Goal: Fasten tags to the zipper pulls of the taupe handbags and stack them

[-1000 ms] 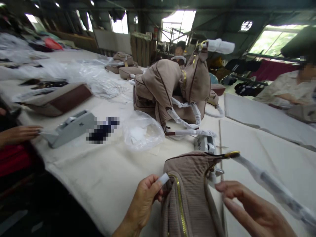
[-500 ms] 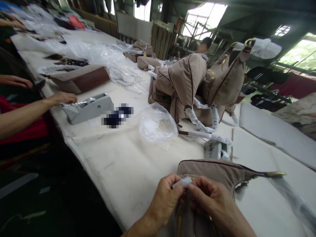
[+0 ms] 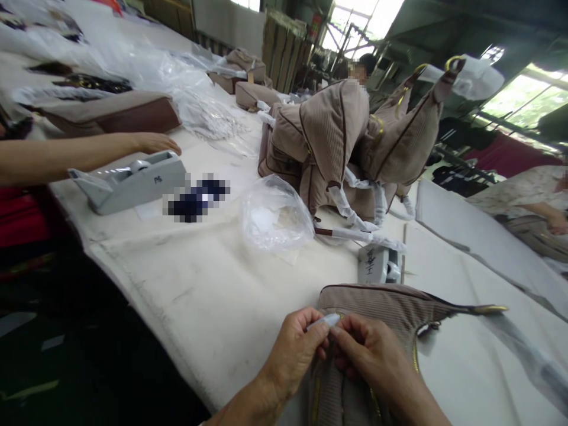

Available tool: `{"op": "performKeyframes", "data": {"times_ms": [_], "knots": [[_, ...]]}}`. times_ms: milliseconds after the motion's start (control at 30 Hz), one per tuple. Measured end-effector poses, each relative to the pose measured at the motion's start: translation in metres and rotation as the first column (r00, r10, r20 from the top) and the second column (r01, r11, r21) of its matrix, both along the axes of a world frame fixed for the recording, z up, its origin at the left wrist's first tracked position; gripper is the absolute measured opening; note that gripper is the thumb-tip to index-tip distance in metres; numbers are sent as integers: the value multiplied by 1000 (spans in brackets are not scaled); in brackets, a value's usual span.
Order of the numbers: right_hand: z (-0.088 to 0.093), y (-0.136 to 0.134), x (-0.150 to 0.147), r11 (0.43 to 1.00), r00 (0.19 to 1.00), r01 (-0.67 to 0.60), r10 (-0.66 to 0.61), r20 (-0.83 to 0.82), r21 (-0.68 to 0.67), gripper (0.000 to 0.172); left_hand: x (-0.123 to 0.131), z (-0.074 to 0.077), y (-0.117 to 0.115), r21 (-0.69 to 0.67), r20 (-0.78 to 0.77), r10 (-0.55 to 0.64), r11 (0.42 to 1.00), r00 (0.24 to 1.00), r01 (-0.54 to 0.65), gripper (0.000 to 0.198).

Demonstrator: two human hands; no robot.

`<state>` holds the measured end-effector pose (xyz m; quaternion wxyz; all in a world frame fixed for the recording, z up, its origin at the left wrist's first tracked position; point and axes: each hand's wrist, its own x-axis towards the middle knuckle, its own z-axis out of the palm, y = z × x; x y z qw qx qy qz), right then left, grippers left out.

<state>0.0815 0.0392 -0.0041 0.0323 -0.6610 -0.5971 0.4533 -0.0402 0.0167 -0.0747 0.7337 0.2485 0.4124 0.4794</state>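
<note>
left hand [image 3: 293, 346] and right hand [image 3: 377, 352] both pinch the whitish wrap [image 3: 325, 321], so imo smooth it without yanking the bag [image 3: 377, 300]

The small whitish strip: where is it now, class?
Low in the head view, right of centre, the whitish strip is pinched by the left hand, beside the right hand, over the ribbed brown handbag.

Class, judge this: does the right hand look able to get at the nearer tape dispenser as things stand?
Probably yes: the tape dispenser stands just beyond the nearest bag, which lies low, though the right hand is busy at the white strip.
</note>
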Motion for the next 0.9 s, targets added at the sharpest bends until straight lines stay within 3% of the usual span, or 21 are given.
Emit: {"op": "performKeyframes", "data": {"times_ms": [233,367,433,533,667,767,900], "knots": [[-6,-6,6,992,991,-98,89,99,85,22,1,-8,-1,-1,-74,-66,998,995,67,22],[-19,-13,9,964,971,-145,95,218,224,24,-1,-6,-2,45,-255,-106,992,961,122,19],[-27,-15,10,945,958,-169,90,273,280,25,-4,-1,-2,102,-417,-96,983,904,152,14],[-37,-18,11,907,932,-233,106,346,350,26,-7,9,-4,186,-657,-26,963,753,196,13],[-42,-22,12,856,910,-292,112,398,426,23,-6,10,-11,268,-823,84,930,562,253,14],[-40,-23,14,818,908,-311,105,406,484,8,-1,1,-20,450,-861,305,830,408,329,14],[-31,-19,13,767,819,-471,196,539,436,32,6,-9,-28,675,-727,626,578,281,459,24]]}}
